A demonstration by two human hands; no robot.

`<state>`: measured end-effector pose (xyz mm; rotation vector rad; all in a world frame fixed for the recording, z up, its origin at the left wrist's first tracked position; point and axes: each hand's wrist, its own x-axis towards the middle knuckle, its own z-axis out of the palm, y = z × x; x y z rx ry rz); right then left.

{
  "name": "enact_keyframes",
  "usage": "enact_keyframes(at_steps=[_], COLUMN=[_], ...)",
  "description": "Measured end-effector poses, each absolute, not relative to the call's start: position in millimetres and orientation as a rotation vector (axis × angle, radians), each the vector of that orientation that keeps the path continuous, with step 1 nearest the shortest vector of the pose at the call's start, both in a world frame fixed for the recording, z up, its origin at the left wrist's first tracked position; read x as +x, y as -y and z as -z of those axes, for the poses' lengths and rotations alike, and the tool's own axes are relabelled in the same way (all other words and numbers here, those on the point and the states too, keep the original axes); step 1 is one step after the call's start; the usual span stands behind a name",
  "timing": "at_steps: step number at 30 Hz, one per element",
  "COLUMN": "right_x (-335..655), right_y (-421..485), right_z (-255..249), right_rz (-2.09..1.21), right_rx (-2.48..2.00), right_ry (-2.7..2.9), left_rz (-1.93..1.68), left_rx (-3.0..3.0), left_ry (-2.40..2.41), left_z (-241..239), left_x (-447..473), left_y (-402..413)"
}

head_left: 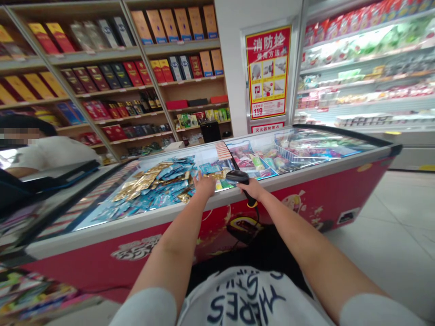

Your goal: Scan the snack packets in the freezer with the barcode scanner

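I stand at a red chest freezer (299, 190) with sliding glass lids. My right hand (252, 188) is closed round the grip of a black barcode scanner (238, 177), whose head points over the glass. My left hand (205, 183) rests flat on the glass lid (190, 158), fingers stretched forward, holding nothing. Beneath the glass lie several gold and blue ice-cream packets (152, 185). The scanner's black cable (255, 213) hangs down the freezer front.
Another person in a white top (50, 151) sits at the far left behind a counter. Wooden shelves of boxed goods (129, 72) fill the back wall. A red fire-safety poster (268, 72) hangs beside an open chiller (367, 68). Pale floor tiles (401, 222) stretch to the right.
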<state>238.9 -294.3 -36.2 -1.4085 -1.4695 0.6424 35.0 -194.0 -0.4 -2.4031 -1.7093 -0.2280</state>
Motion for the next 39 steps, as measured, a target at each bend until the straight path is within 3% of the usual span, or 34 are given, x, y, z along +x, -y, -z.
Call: enact_keyframes(at_steps=[6, 14, 21, 29, 39], right_x=[237.3, 237.9, 238.2, 237.4, 237.0], right_y=[297.0, 297.7, 294.9, 296.0, 295.9], right_z=[32.5, 32.5, 35.6, 32.7, 34.2], right_rz=[-0.643, -0.636, -0.645, -0.638, -0.634], right_rx=[-1.407, -1.429, -1.408, -1.442, -1.421], right_ry=[1.465, 1.467, 1.472, 1.477, 1.472], left_rz=[0.326, 0.273, 0.509, 0.891, 0.911], left_rx=[-2.431, -2.366, -2.373, -2.473, -2.523], left_ry=[1.488, 1.848, 1.818, 1.77, 1.772], left_z=[2.7, 10.5, 3.6, 28.1, 28.0], left_x=[54.0, 48.8, 42.2, 28.8, 27.4], left_y=[201.3, 187.9, 185.8, 186.7, 188.3])
